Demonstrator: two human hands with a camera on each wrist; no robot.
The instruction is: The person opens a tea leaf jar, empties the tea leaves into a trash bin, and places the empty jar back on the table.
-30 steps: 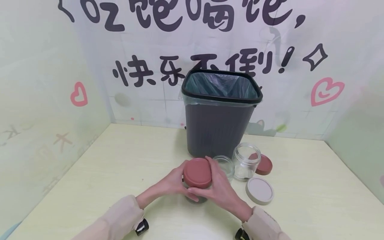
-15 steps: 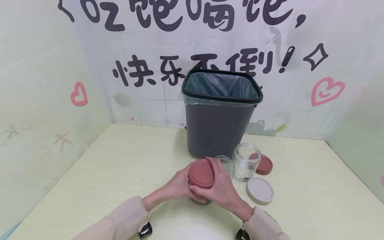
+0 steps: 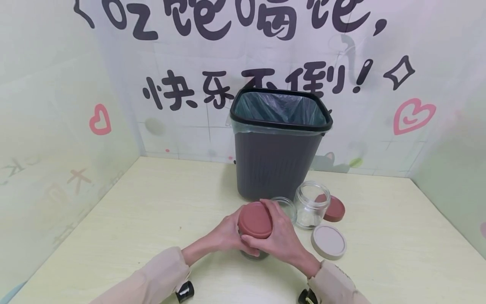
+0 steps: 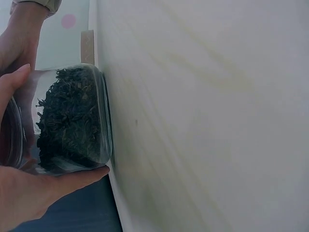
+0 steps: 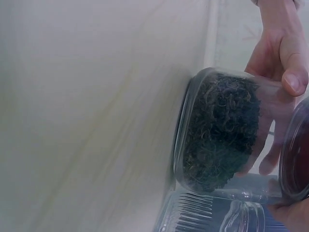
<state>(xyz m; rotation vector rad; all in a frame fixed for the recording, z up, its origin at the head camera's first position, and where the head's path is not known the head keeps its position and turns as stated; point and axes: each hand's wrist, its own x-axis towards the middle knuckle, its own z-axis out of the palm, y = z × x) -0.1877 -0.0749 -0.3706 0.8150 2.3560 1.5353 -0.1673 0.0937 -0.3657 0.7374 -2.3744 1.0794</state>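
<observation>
In the head view, a clear jar with a red lid [image 3: 255, 220] stands between my two hands on the table. Dark, dried leaves like loose tea fill much of the jar [image 4: 72, 118], as both wrist views show. My left hand [image 3: 229, 234] wraps the glass body from the left side. From the right, my right hand [image 3: 284, 237] grips the lid, fingers over its far edge and thumb along its near side. Part of the jar's body is hidden behind the hands. A second clear glass jar [image 3: 287, 207] stands just behind my right hand, partly covered by it.
A taller open glass jar [image 3: 312, 207] stands to the right. Beside it are another red lid [image 3: 335, 210] and a pale lid [image 3: 328, 241], lying on the table [image 3: 159, 198]. Behind the jars stands a dark grey bin [image 3: 273, 164] with a plastic liner, near the printed back wall.
Over the last second the red-lidded jar and my left hand have shifted slightly right. My right hand has barely moved. The other jars and lids stay where they were.
</observation>
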